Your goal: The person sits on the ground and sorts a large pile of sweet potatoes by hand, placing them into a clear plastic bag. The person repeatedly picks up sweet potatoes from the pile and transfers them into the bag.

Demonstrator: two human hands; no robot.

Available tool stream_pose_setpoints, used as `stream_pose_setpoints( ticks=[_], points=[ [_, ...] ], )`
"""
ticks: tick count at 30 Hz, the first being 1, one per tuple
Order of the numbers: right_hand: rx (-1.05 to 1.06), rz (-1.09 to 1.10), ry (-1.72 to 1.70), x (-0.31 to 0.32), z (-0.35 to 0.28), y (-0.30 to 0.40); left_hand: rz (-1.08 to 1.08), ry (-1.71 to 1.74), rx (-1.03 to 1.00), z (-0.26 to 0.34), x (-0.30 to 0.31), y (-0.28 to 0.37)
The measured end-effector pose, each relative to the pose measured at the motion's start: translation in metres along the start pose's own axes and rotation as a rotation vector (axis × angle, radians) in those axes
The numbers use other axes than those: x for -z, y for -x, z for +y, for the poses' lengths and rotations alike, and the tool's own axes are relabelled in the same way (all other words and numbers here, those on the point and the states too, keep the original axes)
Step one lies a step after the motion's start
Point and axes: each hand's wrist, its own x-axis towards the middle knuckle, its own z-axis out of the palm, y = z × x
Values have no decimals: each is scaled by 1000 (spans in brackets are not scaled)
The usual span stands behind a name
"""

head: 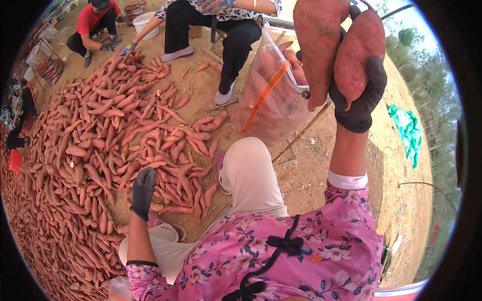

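Note:
My right hand [359, 98], in a dark glove, is raised at the upper right and grips two large sweet potatoes. The nearer sweet potato [359, 52] lies against my thumb, and a longer sweet potato [320, 45] sits to its left. Just left of them hangs a clear plastic bag [276, 116] with an orange stripe, filled with sweet potatoes. My left hand [144, 192], also gloved, is low over the near edge of a big heap of sweet potatoes [109, 113]. Its fingers are curled and seen from the back, so whatever may be in them is hidden.
Across from me sits a person in black trousers [237, 49], one gloved hand on the heap. A person in a red shirt [90, 26] crouches farther back near a white bucket [144, 24]. Thin rods [301, 133] stand by the bag. Green plastic sheeting [406, 131] lies right.

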Motion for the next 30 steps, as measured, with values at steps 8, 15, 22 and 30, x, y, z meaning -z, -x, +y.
stream_pose_setpoints(
  ticks=[8,15,22,30],
  points=[
    [-178,-415,806,122,-22,-75,-71,-283,-140,-32,-7,-15],
    [-491,-1053,1079,180,73,-85,-91,-531,-190,-25,-18,-23],
    [-725,-953,1279,146,89,-96,-162,-690,-231,-25,-28,-33],
    [-769,-1173,1099,131,62,-76,-310,-749,-128,-26,-35,-12]
  ],
)
